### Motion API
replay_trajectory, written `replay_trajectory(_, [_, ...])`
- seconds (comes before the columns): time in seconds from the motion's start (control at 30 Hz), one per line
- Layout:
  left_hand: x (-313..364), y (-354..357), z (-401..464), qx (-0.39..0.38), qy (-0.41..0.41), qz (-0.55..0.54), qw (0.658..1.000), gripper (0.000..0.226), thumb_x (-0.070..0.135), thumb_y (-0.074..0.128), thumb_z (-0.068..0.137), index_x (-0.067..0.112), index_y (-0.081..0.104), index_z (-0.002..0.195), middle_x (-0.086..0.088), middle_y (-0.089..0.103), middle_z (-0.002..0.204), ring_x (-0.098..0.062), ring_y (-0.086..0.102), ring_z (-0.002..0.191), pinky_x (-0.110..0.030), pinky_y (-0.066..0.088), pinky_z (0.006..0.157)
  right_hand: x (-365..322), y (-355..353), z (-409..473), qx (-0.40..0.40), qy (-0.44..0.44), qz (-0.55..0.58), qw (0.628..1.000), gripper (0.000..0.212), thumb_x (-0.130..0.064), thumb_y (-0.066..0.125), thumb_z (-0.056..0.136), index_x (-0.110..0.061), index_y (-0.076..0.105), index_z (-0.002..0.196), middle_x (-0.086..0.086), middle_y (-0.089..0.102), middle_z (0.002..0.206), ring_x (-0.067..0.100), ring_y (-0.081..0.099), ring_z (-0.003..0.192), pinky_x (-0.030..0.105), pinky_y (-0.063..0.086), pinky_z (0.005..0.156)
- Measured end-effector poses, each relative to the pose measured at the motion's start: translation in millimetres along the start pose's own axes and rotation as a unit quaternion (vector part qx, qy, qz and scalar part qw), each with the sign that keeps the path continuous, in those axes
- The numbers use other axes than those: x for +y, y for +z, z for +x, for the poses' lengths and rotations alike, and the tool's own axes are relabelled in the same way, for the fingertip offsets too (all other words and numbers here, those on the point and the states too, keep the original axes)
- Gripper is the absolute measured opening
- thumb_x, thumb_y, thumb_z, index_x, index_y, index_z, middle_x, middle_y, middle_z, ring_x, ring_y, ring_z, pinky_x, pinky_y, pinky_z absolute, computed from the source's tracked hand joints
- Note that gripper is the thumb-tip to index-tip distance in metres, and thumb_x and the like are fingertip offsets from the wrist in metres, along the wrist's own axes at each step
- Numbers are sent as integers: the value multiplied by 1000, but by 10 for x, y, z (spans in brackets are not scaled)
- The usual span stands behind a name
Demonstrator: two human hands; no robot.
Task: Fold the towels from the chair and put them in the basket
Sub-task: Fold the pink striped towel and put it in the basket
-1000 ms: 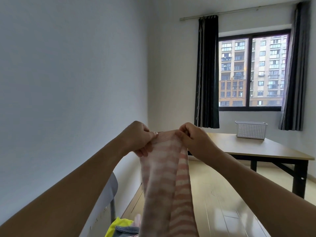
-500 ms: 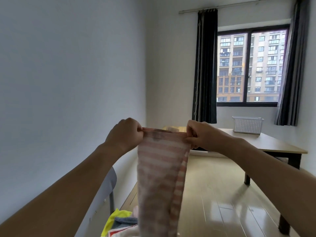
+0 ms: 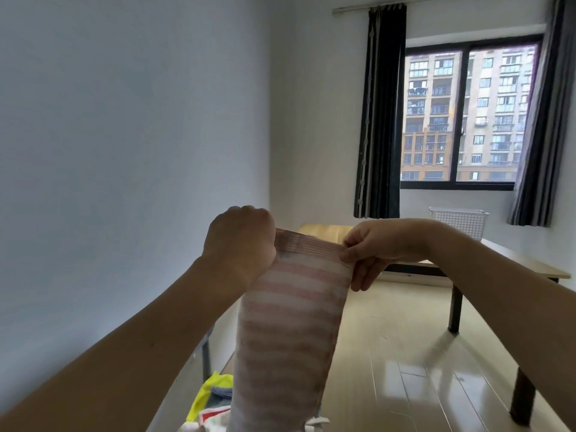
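Both hands (raised) pinch striped towel (image 3: pixel 286 322) — taut.

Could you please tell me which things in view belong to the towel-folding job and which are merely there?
Job: striped towel pinched by left hand and right hand; towel pile; basket.
Background: table, curtains, window.

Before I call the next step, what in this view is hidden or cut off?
- Basket inside: head view, hidden by its wall.
- Striped towel lower end: cut off by the bottom edge.
- Towel pile: mostly behind the striped towel; count unclear.
- Left hand fingertips: hidden behind its own back.
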State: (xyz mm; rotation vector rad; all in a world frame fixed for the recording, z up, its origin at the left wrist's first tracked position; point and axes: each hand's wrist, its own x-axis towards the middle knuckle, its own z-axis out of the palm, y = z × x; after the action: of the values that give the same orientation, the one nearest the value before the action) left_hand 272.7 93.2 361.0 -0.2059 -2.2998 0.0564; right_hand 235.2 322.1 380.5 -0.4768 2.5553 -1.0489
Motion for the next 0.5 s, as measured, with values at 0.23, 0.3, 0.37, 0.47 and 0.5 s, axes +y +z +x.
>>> replay_trajectory(0.23, [-155,609,98,-113,18,-89,989,24,10,47,85,16,55,108,-4,64,94,-25,59,84,-35,47,70,280,144,422,107,-34,-39,993,7,-7,57,94,-2,62,93,20,71,89,23,71,71,30,60,67])
replay_trajectory(0.3, [-189,837,100,-138,10,-79,987,26,11,43,86,18,61,103,-2,62,99,-22,56,86,-34,45,70,381,210,589,163,-55,-67,983,8,-5,56,94,-1,61,90,19,70,85,21,70,66,29,60,63])
replay_trajectory(0.37, [-203,982,86,-131,-18,-95,987,23,11,39,89,16,57,102,-2,57,100,-21,51,85,-34,43,71,444,263,711,255,-103,-128,953,13,-6,54,93,-2,64,86,13,69,78,23,68,68,35,58,66])
replay_trajectory(0.47, [-213,1098,86,-83,-56,-136,986,13,11,38,90,15,49,96,-2,53,97,-22,49,83,-34,39,70,506,334,812,352,-168,-129,911,15,-12,53,93,-10,67,85,-1,66,74,20,64,72,37,54,70])
replay_trajectory(0.5, [-226,1117,96,-62,-64,-151,985,10,13,39,91,14,48,93,-2,53,95,-23,51,83,-34,39,70,523,347,824,368,-182,-109,905,15,-14,54,94,-12,67,87,-2,66,76,18,64,73,36,54,70])
